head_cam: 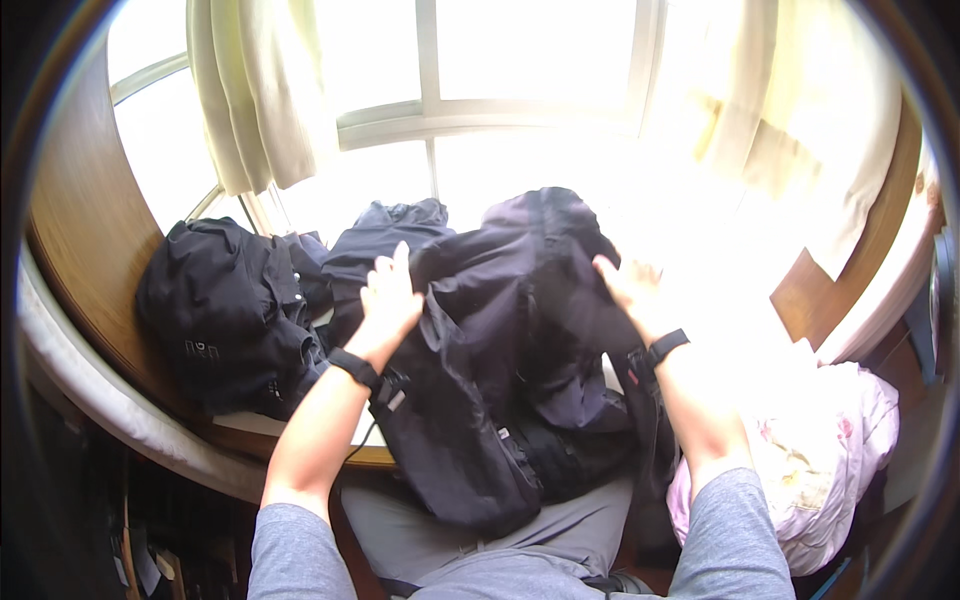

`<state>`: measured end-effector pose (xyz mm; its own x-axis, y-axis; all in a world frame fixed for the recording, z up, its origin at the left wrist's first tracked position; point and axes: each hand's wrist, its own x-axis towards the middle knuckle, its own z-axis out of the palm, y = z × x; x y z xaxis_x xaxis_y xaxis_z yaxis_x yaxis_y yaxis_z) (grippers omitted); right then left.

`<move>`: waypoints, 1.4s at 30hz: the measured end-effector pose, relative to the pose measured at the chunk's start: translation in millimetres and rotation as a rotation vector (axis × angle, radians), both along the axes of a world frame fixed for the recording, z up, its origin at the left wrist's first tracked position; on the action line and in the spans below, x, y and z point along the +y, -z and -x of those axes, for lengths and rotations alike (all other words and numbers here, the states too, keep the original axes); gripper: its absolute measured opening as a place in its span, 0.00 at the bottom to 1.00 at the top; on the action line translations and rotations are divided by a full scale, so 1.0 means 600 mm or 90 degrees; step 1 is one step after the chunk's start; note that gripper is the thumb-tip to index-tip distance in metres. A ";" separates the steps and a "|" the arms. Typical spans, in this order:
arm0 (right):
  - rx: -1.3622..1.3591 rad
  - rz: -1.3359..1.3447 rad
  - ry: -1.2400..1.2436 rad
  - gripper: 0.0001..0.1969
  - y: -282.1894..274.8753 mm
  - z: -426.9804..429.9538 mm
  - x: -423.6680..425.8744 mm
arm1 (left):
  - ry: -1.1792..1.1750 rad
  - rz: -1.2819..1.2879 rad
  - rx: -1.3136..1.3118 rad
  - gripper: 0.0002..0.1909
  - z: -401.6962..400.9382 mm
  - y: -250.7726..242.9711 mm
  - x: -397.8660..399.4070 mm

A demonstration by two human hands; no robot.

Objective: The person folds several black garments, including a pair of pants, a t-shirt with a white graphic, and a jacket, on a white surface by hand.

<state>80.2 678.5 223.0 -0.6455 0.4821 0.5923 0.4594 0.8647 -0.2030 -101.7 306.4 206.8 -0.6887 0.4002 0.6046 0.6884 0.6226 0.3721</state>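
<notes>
A black jacket [480,330] lies spread before me, its lower part draped over my lap. My left hand [391,289] is at its left edge, back of the hand up and fingers apart, with one finger raised. At the opposite edge is my right hand [636,291], its thumb stretched toward the cloth; strong glare washes out its other fingers. Neither hand shows a clear grip on the fabric. Left of the jacket sits a folded dark garment [382,244], partly covered. Farther left is a bundled black garment [217,315] with snap buttons and small printed marks.
A bright window [427,112] rises behind the wood-edged sill, flanked by pale curtains [255,97]. A wooden panel [90,187] stands at the left. Pink patterned cloth [817,457] is bunched near my right elbow. Dark, indistinct items fill the lower left.
</notes>
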 end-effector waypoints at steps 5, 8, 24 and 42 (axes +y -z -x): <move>-0.217 0.215 -0.040 0.42 0.176 -0.123 -0.004 | -0.059 0.277 -0.097 0.47 -0.101 0.187 -0.008; -0.347 0.253 0.127 0.57 0.238 -0.186 -0.011 | -0.138 0.389 -0.206 0.60 -0.162 0.240 -0.039; -0.265 0.089 0.281 0.27 0.282 -0.210 0.072 | -0.212 0.185 -0.098 0.36 0.019 0.267 -0.236; -0.560 0.224 -0.136 0.49 0.342 -0.185 -0.006 | 0.283 0.479 -0.159 0.50 -0.119 0.360 0.003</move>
